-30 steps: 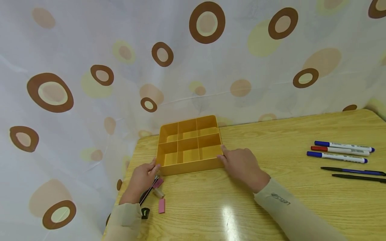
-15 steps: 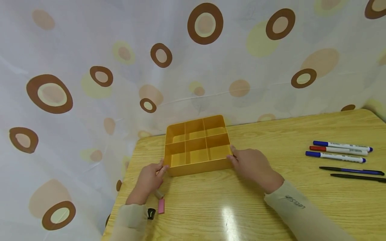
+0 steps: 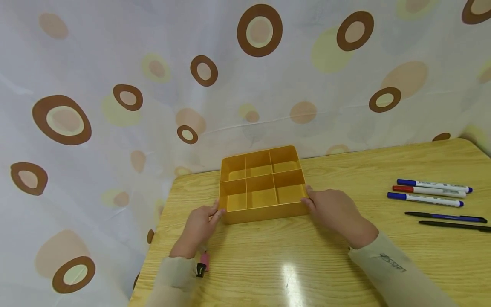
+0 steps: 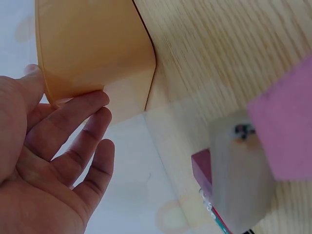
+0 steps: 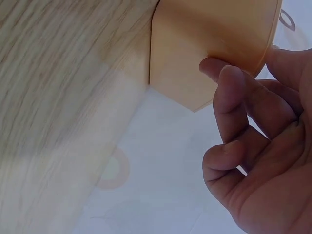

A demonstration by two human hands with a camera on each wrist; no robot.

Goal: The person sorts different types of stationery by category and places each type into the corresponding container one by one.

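Note:
A yellow-orange divided tray lies on the wooden table by the curtain, its compartments bare inside. My left hand pinches its front left corner; in the left wrist view the thumb is at the rim and the fingers touch the outer wall. At the front right corner, my right hand grips the tray the same way, with its lower fingers curled. Below the left wrist lie a pink eraser, a greyish block and a small black object, partly hidden in the head view.
Several pens lie at the right of the table: two blue-capped markers, a red-capped marker and two thin dark pens. A patterned curtain hangs along the back and left. The table reflects light in front.
Both hands have slid the tray to the right along the back of the table. The left forearm now covers more of the small items at the left. The pens have stayed in place.

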